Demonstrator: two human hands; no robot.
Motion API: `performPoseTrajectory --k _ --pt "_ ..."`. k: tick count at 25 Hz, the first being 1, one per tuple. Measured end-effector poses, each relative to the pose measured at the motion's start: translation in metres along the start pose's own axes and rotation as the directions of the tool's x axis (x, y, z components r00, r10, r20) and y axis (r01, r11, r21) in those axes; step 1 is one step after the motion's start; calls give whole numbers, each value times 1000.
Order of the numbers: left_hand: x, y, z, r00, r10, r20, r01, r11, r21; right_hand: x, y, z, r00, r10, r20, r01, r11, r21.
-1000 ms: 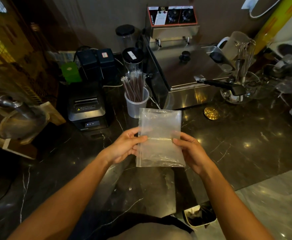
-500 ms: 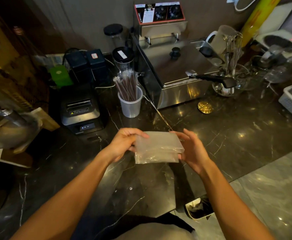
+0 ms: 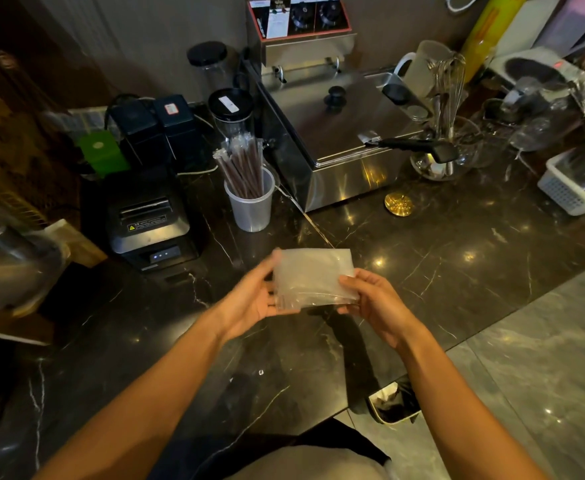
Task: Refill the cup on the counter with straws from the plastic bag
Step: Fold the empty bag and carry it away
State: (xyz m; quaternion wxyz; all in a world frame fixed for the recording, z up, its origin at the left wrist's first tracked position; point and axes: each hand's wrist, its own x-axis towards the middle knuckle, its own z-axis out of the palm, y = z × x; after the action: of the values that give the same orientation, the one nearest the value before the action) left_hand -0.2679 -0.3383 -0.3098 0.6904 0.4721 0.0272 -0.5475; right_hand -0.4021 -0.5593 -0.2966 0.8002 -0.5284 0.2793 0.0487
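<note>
Green box: a small green cardboard box point(image 3: 103, 154) stands at the far left of the dark marble counter point(image 3: 457, 258), beside two black boxes point(image 3: 159, 128).
Printer: a black receipt printer point(image 3: 150, 220) sits in front of those boxes, its slot facing up.
Jars: two clear jars with black lids point(image 3: 230, 110) stand behind the cup, against the wall; what they hold cannot be made out.
Cup: a translucent plastic cup point(image 3: 251, 206) stands upright on the counter between the printer and the fryer, holding a bundle of dark straws in clear wrappers point(image 3: 244, 168) that lean left and rise well above the rim.
Left hand: the left hand point(image 3: 253, 296) pinches the left edge of the bag, fingers curled; it is blurred.
Bag: a clear, flat plastic bag point(image 3: 313, 278) is folded over and held above the counter, near the front of the cup; no straws show inside it.
Right hand: the right hand point(image 3: 374, 299) grips the bag's right lower corner, thumb on top.
Fryer: a stainless steel countertop fryer point(image 3: 332, 133) with a lid and a black handle stands just right of the cup.
Gold disc: a small round gold disc point(image 3: 398, 204) lies in front of the fryer.
Glass bowl: a clear glass bowl point(image 3: 440, 164) holds a metal whisk and other utensils.
Basket: a white slotted plastic basket point(image 3: 571, 188) at the right edge holds something dark.
</note>
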Motion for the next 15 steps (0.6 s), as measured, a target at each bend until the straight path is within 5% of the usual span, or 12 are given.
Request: performPoseTrajectory --k 3,6,15 --pt "1 -6 4 999 29 27 -32 996 87 0 4 -1 998 23 -57 -25 999 -37" --pt "3 -3 6 997 73 -18 -69 985 156 -4 4 -3 995 95 40 -95 995 -5" --pt "9 -7 5 978 184 -98 -144 936 322 -1 10 1 999 32 4 -32 999 -12"
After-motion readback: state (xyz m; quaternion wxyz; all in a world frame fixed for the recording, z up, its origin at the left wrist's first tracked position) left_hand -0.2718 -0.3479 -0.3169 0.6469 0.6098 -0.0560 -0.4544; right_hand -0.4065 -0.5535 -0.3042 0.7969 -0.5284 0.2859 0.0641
